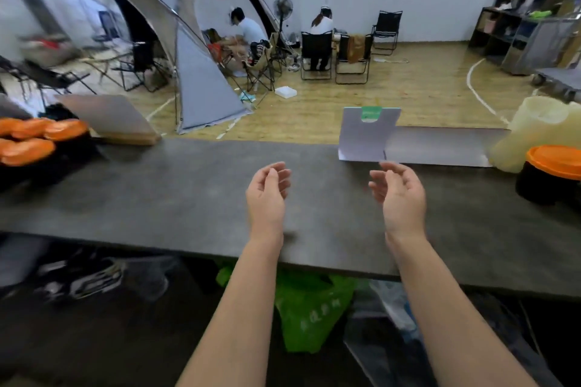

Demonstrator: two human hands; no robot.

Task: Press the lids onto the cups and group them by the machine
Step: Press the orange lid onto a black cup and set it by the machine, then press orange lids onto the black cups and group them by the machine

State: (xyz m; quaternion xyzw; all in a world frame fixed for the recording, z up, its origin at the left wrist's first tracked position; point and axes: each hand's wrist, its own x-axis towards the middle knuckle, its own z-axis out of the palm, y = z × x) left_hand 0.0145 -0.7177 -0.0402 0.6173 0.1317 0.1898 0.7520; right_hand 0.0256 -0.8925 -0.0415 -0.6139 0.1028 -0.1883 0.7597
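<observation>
Several black cups with orange lids (30, 141) stand grouped at the far left of the grey counter (188, 192). One more black cup with an orange lid (553, 171) stands at the right edge. My left hand (267, 195) and my right hand (401, 195) hover over the counter's middle, palms facing each other, fingers loosely curled, holding nothing. Both hands are well apart from every cup.
A pale yellow plastic stack (534, 132) stands behind the right cup. A white folded card (364, 135) and a flat sheet (440, 146) lie at the counter's back. A wooden board (116, 119) sits at back left. Green bags (308, 317) lie under the counter.
</observation>
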